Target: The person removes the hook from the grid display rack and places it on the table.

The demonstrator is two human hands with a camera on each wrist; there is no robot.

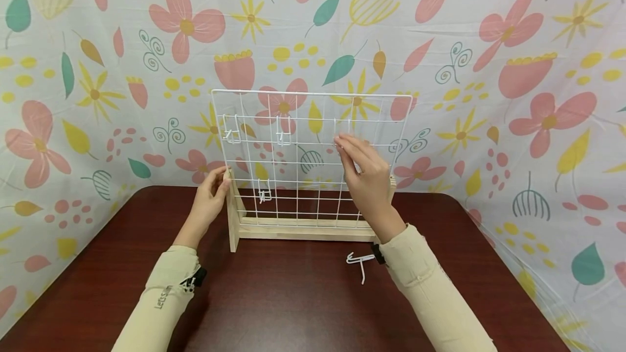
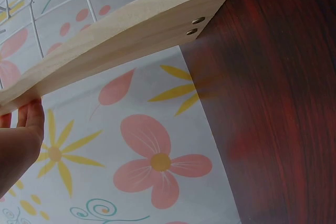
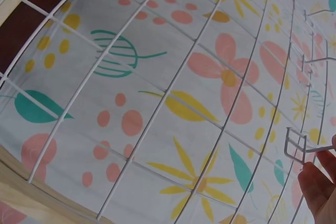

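Note:
A white wire grid panel (image 1: 296, 163) stands upright in a wooden stand (image 1: 233, 216). My left hand (image 1: 210, 197) holds the stand's left upright near its top; the left wrist view shows the fingers (image 2: 34, 116) against the wooden side piece (image 2: 121, 35). With its fingertips, my right hand (image 1: 364, 170) pinches a white wire hook (image 3: 295, 145) at the grid's upper right; the fingers partly hide it. Other white hooks hang on the grid: one at upper left (image 1: 232, 130), one at upper middle (image 1: 283, 132) and one lower down (image 1: 264, 193).
A loose white hook (image 1: 361, 261) lies on the dark red-brown table (image 1: 288, 297), in front of the stand and beside the right wrist. Behind the table hangs a flower-patterned cloth (image 1: 303, 31).

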